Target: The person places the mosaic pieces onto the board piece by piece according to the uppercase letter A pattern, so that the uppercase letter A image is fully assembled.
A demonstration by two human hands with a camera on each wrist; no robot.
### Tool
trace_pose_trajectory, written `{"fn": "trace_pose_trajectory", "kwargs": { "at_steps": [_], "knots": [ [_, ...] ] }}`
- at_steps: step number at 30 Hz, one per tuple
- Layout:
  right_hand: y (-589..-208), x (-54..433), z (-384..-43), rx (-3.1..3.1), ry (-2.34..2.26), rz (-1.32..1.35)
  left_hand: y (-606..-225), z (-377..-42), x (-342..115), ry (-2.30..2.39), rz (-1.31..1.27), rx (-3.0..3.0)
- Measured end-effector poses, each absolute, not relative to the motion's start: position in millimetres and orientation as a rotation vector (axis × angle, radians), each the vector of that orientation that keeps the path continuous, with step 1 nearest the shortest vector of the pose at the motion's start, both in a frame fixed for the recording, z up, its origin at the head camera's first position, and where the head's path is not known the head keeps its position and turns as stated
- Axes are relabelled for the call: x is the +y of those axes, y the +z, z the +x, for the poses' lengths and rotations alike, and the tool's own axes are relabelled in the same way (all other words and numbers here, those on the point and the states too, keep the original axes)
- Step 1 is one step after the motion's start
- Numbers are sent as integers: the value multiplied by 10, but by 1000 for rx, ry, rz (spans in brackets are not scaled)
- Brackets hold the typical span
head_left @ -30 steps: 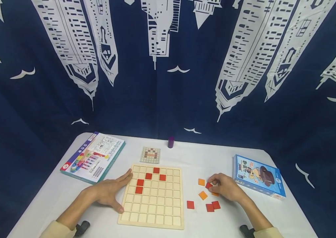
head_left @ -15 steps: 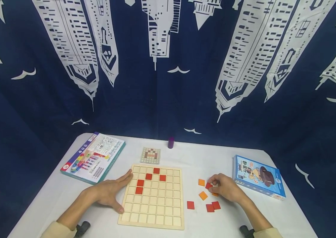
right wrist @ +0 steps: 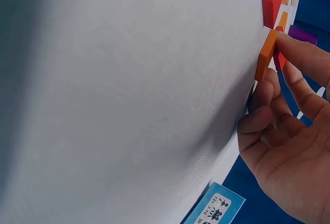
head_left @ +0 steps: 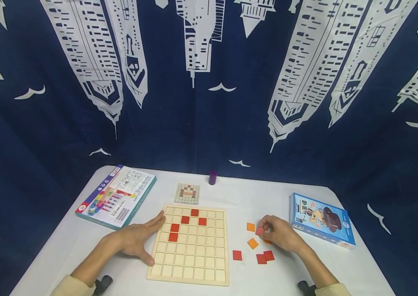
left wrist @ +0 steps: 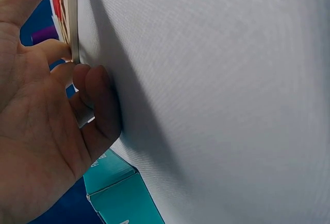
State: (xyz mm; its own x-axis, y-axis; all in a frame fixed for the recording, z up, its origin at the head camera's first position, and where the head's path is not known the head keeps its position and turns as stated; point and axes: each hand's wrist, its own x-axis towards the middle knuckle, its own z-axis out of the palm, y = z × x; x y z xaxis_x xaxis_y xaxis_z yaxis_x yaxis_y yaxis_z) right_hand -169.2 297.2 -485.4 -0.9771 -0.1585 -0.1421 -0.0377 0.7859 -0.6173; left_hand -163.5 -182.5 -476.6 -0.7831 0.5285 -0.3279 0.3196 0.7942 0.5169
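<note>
My left hand rests along the left edge of a pale wooden grid board, fingers spread, thumb at its lower left. In the left wrist view the outer fingers bend loosely beside the board's edge. Several red squares sit in the board's upper cells. To the right of the board, my right hand pinches a red square tile between thumb and fingertips; it looks tilted. An orange tile lies just under the thumb in the right wrist view, partly hidden by the hand in the head view.
Loose orange tiles and red tiles lie around the right hand. A small pattern card and a purple cylinder stand beyond the board. A teal-edged box is at left, a blue box at right.
The red tile at the right fingertips has tilted and now looks paler. Both hands and the board stay in place.
</note>
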Motion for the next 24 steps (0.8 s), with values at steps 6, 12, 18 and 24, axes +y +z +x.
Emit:
{"fn": "trace_pose_trajectory", "kwargs": {
  "at_steps": [6,12,18,24],
  "knots": [
    [-4864,2978,-1688,2795,-971,-149,-4770,-1643,-1818,603,634,2518],
    [-4856,2973,-1689,2800,-980,-145,-4771,-1642,-1823,619,648,2514],
    [-4837,2979,-1693,2811,-985,-174,-4775,-1647,-1826,618,651,2512],
    [-4846,2990,-1702,2799,-1036,-169,-4781,-1646,-1822,617,639,2513]
  ]
}}
